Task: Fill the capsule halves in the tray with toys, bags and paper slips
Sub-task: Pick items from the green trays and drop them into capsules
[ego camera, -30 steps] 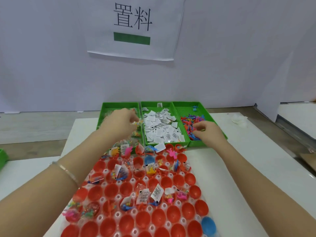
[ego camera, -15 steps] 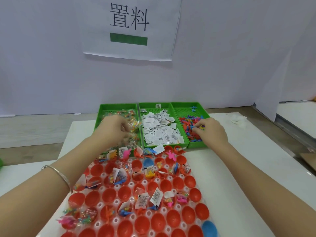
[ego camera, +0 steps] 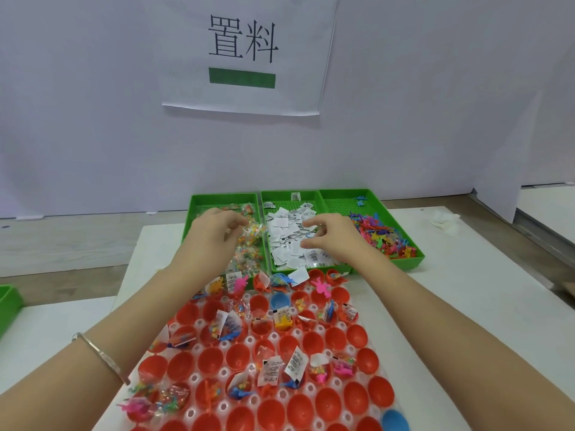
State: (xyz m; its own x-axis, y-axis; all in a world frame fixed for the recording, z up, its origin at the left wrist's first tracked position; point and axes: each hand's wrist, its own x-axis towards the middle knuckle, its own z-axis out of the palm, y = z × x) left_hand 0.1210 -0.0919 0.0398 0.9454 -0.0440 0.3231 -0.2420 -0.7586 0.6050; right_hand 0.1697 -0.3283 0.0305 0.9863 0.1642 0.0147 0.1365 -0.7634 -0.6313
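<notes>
A clear tray (ego camera: 222,372) of red capsule halves (ego camera: 312,343) lies in front of me; several halves hold toys, bags and slips, and many are bare. Behind it stand three green bins. My left hand (ego camera: 214,233) is over the left bin (ego camera: 199,203) and pinches a clear bag of coloured bits (ego camera: 252,230). My right hand (ego camera: 331,239) hovers over the paper slips (ego camera: 284,233) in the middle bin (ego camera: 311,192), thumb and forefinger apart, a bit of blue toy showing under its curled fingers. Loose plastic toys (ego camera: 382,237) fill the right bin (ego camera: 342,203).
Two blue capsule halves (ego camera: 280,301) (ego camera: 393,421) sit among the red ones. Another green bin (ego camera: 9,303) is at the far left edge. A white tissue (ego camera: 445,222) lies on the white table (ego camera: 466,306) at the right. A paper sign (ego camera: 245,54) hangs on the back wall.
My right hand has moved left from the toy bin to the slip bin. My left hand stays over the bag bin, still working at the bags.
</notes>
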